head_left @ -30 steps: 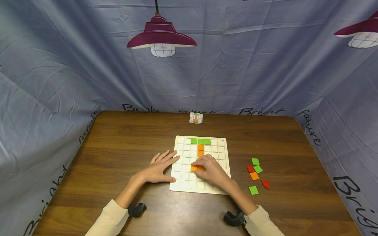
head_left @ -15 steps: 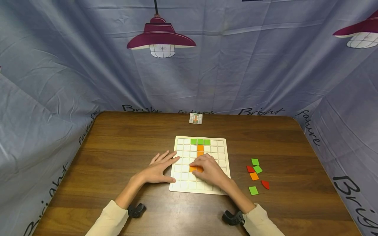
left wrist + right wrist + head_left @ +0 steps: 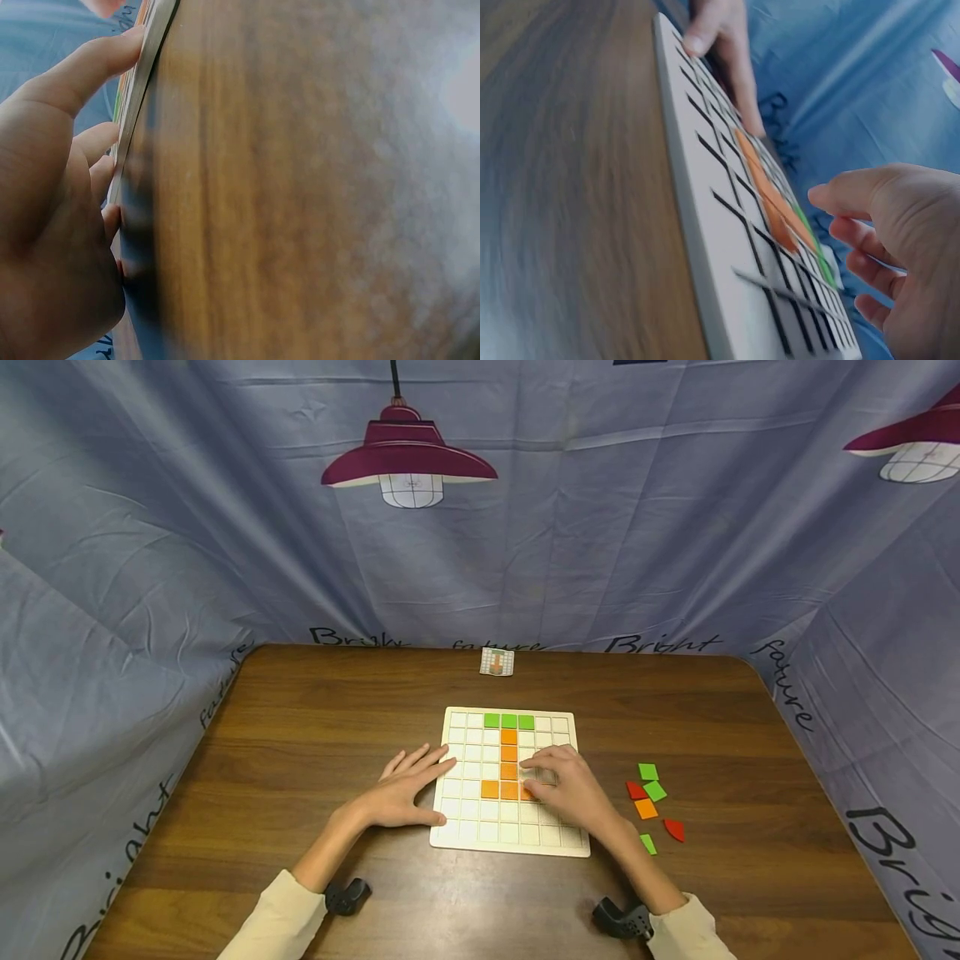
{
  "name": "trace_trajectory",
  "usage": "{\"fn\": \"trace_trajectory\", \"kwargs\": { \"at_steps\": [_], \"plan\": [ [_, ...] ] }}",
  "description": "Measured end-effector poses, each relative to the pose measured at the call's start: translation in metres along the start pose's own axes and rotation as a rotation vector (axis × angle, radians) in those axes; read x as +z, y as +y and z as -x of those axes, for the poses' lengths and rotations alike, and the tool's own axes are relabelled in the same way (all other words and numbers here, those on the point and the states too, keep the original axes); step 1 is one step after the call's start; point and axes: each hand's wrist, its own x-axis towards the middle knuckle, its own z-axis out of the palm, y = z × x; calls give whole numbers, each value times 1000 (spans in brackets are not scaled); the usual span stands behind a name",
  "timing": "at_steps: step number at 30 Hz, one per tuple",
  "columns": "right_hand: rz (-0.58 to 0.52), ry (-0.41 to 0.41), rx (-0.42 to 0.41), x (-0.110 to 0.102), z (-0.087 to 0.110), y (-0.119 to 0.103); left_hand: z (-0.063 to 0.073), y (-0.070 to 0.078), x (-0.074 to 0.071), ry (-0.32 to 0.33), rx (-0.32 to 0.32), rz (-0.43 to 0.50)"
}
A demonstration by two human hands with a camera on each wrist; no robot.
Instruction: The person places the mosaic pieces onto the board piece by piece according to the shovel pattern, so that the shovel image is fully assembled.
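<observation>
A pale gridded board lies on the wooden table. Three green square tiles sit in its far row, and orange tiles run down one column below them into a short crossing row. My left hand rests with spread fingers on the board's left edge; the left wrist view shows its thumb at the rim. Over the right of the orange tiles is my right hand, partly covering the rightmost one. In the right wrist view its thumb and fingers are apart with nothing between them.
Right of the board lie loose tiles: green squares, an orange square and red curved-edged pieces. My right forearm partly hides the nearest green tile. A small pattern card lies at the table's back edge, before a blue curtain.
My right hand has let go of the orange tiles and moved right, its fingers spreading apart. More of the orange column and row now shows. The left hand has stayed still.
</observation>
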Motion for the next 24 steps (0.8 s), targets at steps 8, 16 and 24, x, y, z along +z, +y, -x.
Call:
{"fn": "trace_trajectory", "kwargs": {
  "at_steps": [8,16,24],
  "plan": [
    [33,76,49,-33,16,19,-1,1,0,1,-2,-9],
    [50,122,107,-57,37,36,-1,0,0,3,3,-17],
    [84,184,142,-81,63,49,-1,0,0,2,2,-13]
  ]
}}
